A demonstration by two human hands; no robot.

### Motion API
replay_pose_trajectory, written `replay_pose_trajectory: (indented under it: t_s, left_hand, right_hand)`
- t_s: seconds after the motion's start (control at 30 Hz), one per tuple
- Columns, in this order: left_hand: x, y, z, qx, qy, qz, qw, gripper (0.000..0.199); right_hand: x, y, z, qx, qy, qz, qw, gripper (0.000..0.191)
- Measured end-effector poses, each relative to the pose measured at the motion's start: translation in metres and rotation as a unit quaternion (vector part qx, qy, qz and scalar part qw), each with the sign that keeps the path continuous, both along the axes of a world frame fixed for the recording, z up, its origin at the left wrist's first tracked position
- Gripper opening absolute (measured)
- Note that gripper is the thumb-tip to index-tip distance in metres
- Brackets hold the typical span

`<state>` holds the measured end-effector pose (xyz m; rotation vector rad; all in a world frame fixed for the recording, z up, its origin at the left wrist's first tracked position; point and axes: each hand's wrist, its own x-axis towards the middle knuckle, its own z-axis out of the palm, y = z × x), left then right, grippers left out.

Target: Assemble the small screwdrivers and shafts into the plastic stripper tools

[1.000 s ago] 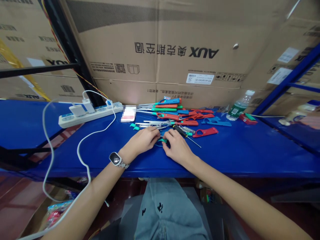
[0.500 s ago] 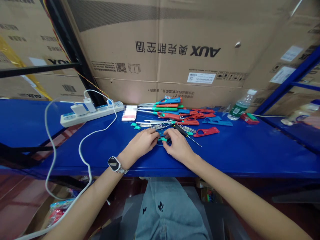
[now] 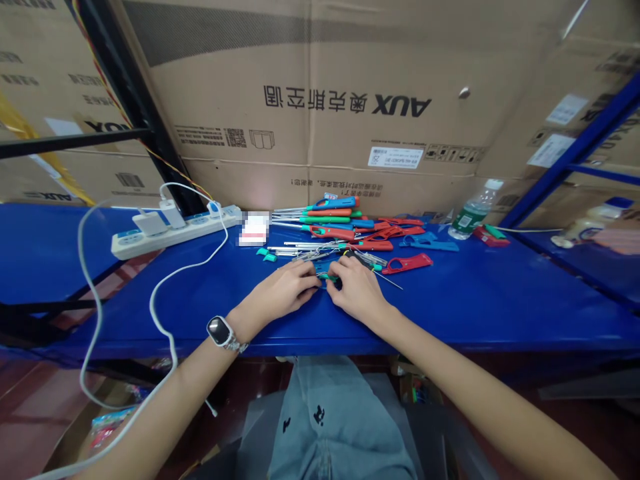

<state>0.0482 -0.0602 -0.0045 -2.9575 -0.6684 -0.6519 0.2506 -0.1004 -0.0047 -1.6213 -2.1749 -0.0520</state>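
My left hand (image 3: 287, 288) and my right hand (image 3: 356, 287) meet over the blue table. Both are closed, fingertips pinching a small lighter part (image 3: 325, 275) with green on it; fingers cover most of its shape. Just beyond my right hand lies a screwdriver (image 3: 391, 279), its dark handle partly behind the knuckles. Metal lighter tubes and clear inner pieces (image 3: 371, 259) are spread beyond my fingers. A red lighter shell half (image 3: 407, 263) rests to the right, and a green trigger piece (image 3: 267, 255) to the left. Assembled long-necked lighters (image 3: 333, 232) are heaped farther back.
At the left a white power strip (image 3: 175, 233) carries chargers and a loose cable (image 3: 165, 283). Blue shell pieces (image 3: 431, 241), a water bottle (image 3: 473, 210) and a red box (image 3: 490, 237) stand right. A large cardboard carton (image 3: 310, 133) closes off the back.
The view has shifted slightly. My hands stay together at the same spot, the fingers turned a little around the small part, which now shows less.
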Motion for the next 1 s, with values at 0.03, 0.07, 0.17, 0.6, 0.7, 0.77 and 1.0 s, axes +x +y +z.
replay_pose_trajectory:
  t_s: [0.03,0.07,0.17,0.6,0.7,0.77,1.0]
  left_hand:
    - [0.0,0.001,0.0,-0.008,0.008,-0.003,1.0,0.022]
    - [-0.001,0.003,-0.001,-0.015,0.012,-0.002,1.0,0.023]
    - [-0.001,0.008,-0.003,-0.034,0.008,-0.008,0.999,0.026]
    - [-0.001,0.003,-0.004,-0.026,-0.027,0.004,0.999,0.022]
    - [0.003,0.002,-0.002,-0.023,-0.027,0.023,0.999,0.023]
    - [0.008,0.003,0.0,-0.037,-0.02,0.036,0.998,0.035]
    - [0.015,0.012,-0.002,-0.059,0.001,0.029,0.998,0.026]
  right_hand:
    - [0.001,0.001,0.002,-0.003,-0.004,0.001,1.0,0.004]
    - [0.002,0.002,0.003,-0.009,-0.006,0.002,1.0,0.004]
    - [0.003,0.004,0.009,-0.025,-0.009,0.005,1.0,0.005]
    - [0.023,0.003,0.002,0.006,0.048,0.092,0.995,0.009]
    - [0.026,0.006,-0.003,-0.001,0.089,0.093,0.992,0.005]
    - [0.027,0.007,-0.005,-0.015,0.109,0.099,0.989,0.004]
    - [0.026,0.006,-0.002,-0.042,0.107,0.09,0.989,0.002]
